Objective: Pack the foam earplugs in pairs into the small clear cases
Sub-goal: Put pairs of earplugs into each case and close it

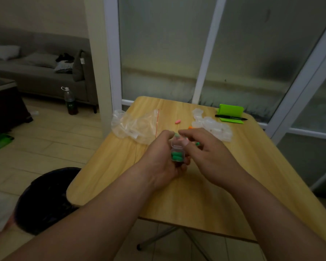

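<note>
My left hand [161, 159] grips a small clear case [177, 150] over the wooden table [120, 166]; two green earplugs [176, 156] lie inside it. My right hand [205, 151] pinches the raised lid of that case from the right. A pink earplug [177, 121] lies loose farther back. An orange earplug [190, 127] peeks out just beyond my right hand, and a green one [197, 144] shows beside its fingers. Several empty clear cases [213, 125] are heaped at the back right.
A crumpled clear zip bag [135, 125] lies at the table's back left. A black marker [231, 117] rests on green sticky notes [231, 112] at the back right corner. A black bin [45, 198] stands on the floor left of the table.
</note>
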Demonstrator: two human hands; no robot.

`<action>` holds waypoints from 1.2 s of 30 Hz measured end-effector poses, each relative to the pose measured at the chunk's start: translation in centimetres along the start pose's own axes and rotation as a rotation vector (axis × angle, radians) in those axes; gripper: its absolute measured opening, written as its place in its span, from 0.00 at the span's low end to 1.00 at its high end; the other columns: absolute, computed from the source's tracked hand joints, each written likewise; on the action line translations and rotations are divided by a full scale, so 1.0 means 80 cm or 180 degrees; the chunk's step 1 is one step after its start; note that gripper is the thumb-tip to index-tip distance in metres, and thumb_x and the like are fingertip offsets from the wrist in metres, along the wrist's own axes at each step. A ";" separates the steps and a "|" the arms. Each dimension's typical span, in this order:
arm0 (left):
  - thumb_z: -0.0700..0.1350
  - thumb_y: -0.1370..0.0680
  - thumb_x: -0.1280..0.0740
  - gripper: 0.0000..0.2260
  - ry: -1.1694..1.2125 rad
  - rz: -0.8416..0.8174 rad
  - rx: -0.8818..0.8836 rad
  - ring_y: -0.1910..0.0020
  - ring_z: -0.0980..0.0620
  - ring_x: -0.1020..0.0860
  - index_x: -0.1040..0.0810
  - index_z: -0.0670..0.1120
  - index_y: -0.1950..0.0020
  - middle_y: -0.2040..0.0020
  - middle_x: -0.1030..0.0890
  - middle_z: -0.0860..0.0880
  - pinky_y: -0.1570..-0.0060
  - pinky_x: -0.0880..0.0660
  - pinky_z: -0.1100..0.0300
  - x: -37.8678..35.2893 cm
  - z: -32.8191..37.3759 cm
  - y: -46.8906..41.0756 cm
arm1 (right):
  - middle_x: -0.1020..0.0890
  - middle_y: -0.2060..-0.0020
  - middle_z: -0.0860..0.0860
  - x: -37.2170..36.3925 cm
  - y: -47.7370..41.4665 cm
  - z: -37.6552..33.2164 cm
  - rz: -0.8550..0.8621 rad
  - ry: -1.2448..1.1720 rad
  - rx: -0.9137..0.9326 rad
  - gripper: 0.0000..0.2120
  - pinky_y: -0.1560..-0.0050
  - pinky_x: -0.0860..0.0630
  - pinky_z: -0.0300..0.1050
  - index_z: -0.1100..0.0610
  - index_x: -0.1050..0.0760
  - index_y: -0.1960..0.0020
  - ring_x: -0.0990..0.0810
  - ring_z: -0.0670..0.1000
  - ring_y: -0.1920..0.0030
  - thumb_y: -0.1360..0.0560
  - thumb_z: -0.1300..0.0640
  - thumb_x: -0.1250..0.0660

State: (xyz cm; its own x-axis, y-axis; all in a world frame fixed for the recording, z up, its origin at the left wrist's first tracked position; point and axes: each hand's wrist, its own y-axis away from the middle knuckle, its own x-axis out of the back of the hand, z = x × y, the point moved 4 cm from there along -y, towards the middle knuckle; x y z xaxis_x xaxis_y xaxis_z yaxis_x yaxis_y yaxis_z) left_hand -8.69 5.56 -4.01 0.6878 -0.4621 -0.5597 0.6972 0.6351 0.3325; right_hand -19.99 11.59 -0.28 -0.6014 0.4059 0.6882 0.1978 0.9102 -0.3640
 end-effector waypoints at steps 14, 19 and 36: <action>0.38 0.21 0.41 0.21 0.0155 -0.0327 -0.0214 0.47 0.42 0.19 0.28 0.35 0.28 0.40 0.19 0.34 0.47 0.21 0.51 -0.006 -0.001 0.001 | 0.18 0.47 0.41 0.004 0.020 -0.006 -0.0013 -0.0035 0.0163 0.16 0.57 0.28 0.24 0.50 0.24 0.41 0.20 0.32 0.50 0.24 0.57 0.22; 0.35 0.16 0.42 0.18 -0.0159 -0.0350 -0.0242 0.35 0.39 0.19 0.24 0.40 0.28 0.34 0.20 0.32 0.41 0.18 0.49 -0.016 -0.008 0.006 | 0.21 0.38 0.40 0.016 0.025 0.012 -0.0071 0.0077 0.0091 0.29 0.47 0.28 0.26 0.47 0.29 0.28 0.23 0.34 0.40 0.25 0.52 0.22; 0.41 0.15 0.37 0.11 -0.0330 -0.0130 -0.0442 0.50 0.46 0.15 0.22 0.39 0.35 0.45 0.14 0.40 0.41 0.18 0.47 -0.057 -0.019 -0.018 | 0.18 0.45 0.40 0.076 0.038 0.085 0.0175 0.0230 -0.0325 0.16 0.46 0.24 0.37 0.45 0.21 0.35 0.21 0.39 0.44 0.22 0.49 0.25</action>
State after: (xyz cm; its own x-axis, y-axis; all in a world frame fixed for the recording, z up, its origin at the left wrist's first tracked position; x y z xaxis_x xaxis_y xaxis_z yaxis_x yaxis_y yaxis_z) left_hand -13.16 7.69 -3.11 0.6817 -0.5461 -0.4870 0.6954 0.6906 0.1990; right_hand -28.32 16.22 -1.47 -0.5308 0.4571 0.7137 0.3089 0.8885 -0.3393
